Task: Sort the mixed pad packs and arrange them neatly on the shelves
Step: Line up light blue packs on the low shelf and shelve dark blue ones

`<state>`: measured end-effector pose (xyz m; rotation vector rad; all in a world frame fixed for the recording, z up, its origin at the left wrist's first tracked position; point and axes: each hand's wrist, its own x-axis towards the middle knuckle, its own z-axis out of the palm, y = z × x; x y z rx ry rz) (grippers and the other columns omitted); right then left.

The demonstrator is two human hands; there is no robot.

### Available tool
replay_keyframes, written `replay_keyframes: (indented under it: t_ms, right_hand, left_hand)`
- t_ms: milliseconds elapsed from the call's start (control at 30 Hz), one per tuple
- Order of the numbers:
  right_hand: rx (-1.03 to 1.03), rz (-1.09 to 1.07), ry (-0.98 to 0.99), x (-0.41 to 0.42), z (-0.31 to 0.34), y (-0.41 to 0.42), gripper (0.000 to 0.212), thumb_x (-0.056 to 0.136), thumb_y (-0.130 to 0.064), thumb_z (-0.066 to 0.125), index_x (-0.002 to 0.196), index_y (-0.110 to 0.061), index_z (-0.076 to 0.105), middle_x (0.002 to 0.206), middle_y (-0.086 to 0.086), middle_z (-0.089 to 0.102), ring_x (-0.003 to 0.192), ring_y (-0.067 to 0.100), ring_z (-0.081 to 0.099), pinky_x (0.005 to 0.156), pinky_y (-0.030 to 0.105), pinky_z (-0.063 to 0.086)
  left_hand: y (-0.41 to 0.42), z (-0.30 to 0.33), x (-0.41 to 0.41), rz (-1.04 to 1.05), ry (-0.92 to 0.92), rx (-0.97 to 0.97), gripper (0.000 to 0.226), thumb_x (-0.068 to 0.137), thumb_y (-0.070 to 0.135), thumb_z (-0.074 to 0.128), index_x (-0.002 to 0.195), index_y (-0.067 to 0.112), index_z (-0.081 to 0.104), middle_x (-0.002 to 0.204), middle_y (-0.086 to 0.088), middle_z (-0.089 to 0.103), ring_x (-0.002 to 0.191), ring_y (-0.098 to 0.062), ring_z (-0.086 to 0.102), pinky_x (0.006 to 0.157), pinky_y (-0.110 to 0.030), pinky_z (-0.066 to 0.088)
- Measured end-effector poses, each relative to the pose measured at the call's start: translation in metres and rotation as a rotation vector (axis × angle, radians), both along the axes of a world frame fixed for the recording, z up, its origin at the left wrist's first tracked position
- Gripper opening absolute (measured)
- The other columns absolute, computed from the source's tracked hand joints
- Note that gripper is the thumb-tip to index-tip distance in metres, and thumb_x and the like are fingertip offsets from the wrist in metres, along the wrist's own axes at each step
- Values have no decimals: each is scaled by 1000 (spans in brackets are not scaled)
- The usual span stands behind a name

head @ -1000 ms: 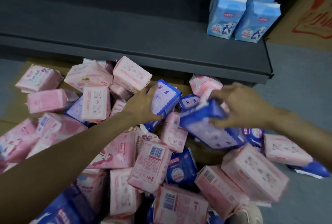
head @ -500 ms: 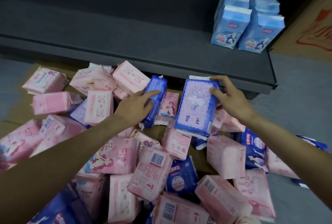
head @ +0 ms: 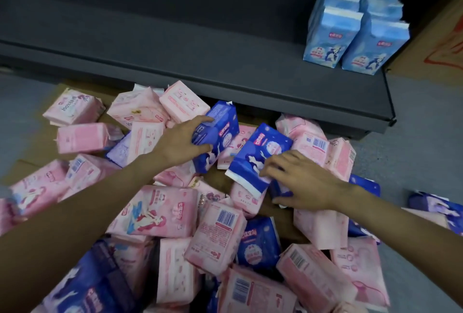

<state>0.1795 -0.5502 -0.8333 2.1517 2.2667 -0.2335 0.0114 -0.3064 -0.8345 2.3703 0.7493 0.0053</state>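
The dark grey shelf (head: 225, 67) runs across the top of the scene, and at its right end four light blue packs (head: 350, 29) stand upright in two rows, each with a small red label and a cartoon figure; the writing is too small to read. Below the shelf's front edge, a big heap of pink packs (head: 160, 212) lies jumbled on flattened cardboard (head: 32, 142) on the floor, with dark blue ones mixed in. Several pink packs show barcodes, and one at the far left reads "iooskool" or something close to it, upside down.

The left hand (head: 180, 142) grips a dark blue pack (head: 220, 134) near the shelf edge, fingers over its top end and thumb underneath, the pack tilted up off the heap. The right hand (head: 300, 182) has its fingers spread and bent over the lower corner of a second dark blue pack (head: 260, 157), pinching it against the heap; this one lies face up, showing a red label and a white figure. The two blue packs sit just beside each other, not touching as far as I can see.

Half a second ago the right hand held its pack up with the pale printed back showing; now the front faces up and lies lower. The left pack has turned from edge-on to show its face.
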Motion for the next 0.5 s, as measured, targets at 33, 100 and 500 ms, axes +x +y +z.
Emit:
replay_keyframes:
  t_ms: [33,100,500]
  right_hand:
    - [-44,-51,84,3,5,2,50,82,-57,49,119,-24,55,121,-2,54,109,16,52,96,30,38]
    - [-45,-134,216,14,14,12,45,89,-50,51,125,-23,54,128,-2,51,112,17,51,94,29,38]
    - [-234,79,-114,29,14,78,86,68,-44,74,139,-22,31,143,0,38,135,17,32,117,49,-4]
  left_hand:
    - [-1,-1,0,2,-5,-12,58,86,30,69,136,29,40,137,-4,52,115,-20,55,78,-26,46]
    - [-1,-1,3,2,-8,-29,58,86,32,68,137,29,39,138,-4,51,117,-21,55,83,-30,49]
    - [-1,13,1,26,0,-100,51,87,34,67,132,31,43,130,-2,58,105,-19,61,80,-30,53]
